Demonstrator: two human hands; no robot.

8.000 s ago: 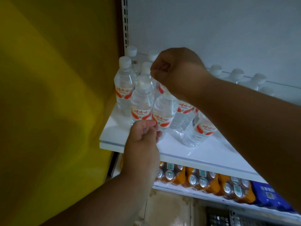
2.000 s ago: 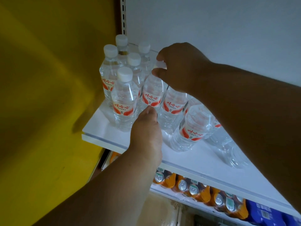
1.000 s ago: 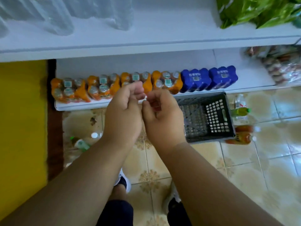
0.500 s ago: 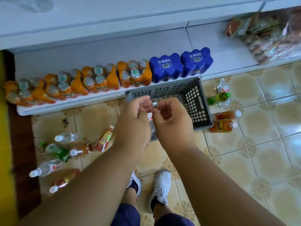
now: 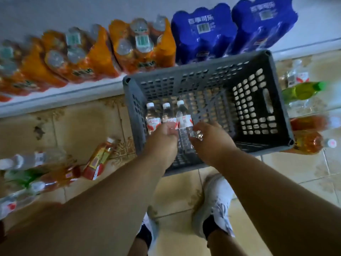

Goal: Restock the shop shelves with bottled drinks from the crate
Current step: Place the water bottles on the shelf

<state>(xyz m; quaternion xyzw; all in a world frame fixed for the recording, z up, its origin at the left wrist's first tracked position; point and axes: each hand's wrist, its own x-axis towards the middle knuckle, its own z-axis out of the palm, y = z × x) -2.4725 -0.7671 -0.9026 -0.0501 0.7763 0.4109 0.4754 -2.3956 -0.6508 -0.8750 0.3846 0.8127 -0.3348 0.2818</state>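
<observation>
Tiled floor holds a grey holed plastic crate (image 5: 265, 100); three clear water bottles (image 5: 167, 117) lie inside (caps pointing away) just ahead of the left hand (image 5: 162, 143), and both it and the right hand (image 5: 210, 143) are loosely curled and hold nothing

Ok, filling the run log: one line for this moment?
stage: reaching | left hand: over water bottles | right hand: beside | crate: floor

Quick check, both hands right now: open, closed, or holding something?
Left hand: cannot tell; fingers curled over the water bottles in the crate, grip hidden.
Right hand: cannot tell; fingers hidden.
</observation>
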